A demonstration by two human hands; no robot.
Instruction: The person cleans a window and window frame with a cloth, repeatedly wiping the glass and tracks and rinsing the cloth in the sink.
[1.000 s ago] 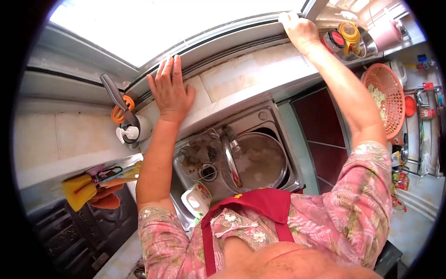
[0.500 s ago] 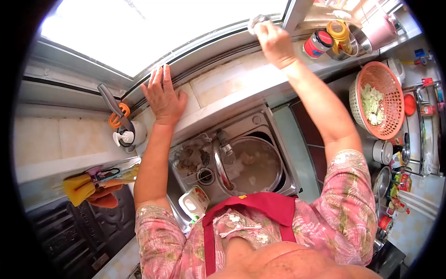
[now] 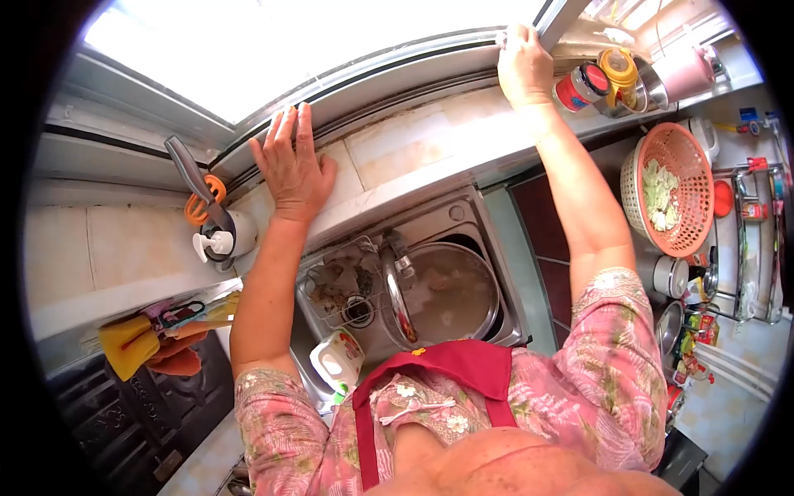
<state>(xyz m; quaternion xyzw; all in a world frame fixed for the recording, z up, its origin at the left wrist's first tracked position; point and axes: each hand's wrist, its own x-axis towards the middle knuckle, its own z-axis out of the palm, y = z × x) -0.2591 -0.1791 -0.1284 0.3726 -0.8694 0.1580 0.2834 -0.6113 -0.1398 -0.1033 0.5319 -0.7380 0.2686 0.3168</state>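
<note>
My left hand [image 3: 296, 169] lies with its fingers spread against the lower window frame [image 3: 372, 83], holding nothing. At the right end of that frame, my right hand [image 3: 524, 68] is closed on a whitish cloth [image 3: 501, 39]; only a small bit of it shows at the fingertips. The bright window pane [image 3: 306, 37] is beyond both hands. A jar with a red label [image 3: 576, 89] stands just right of my right hand. Beneath my arms, the tiled sill [image 3: 405, 145] runs along the window.
Below the sill is the sink [image 3: 463, 211] with a round basin of cloudy water [image 3: 451, 289] and a faucet [image 3: 395, 298]. A pink colander [image 3: 691, 182] with chopped greens is at the right. A white pump bottle [image 3: 236, 237] and a grey-handled tool [image 3: 186, 164] stand at the left corner.
My right hand moved left along the frame with the cloth, then back right to the frame's end near the jars. My left hand stays spread on the frame.
</note>
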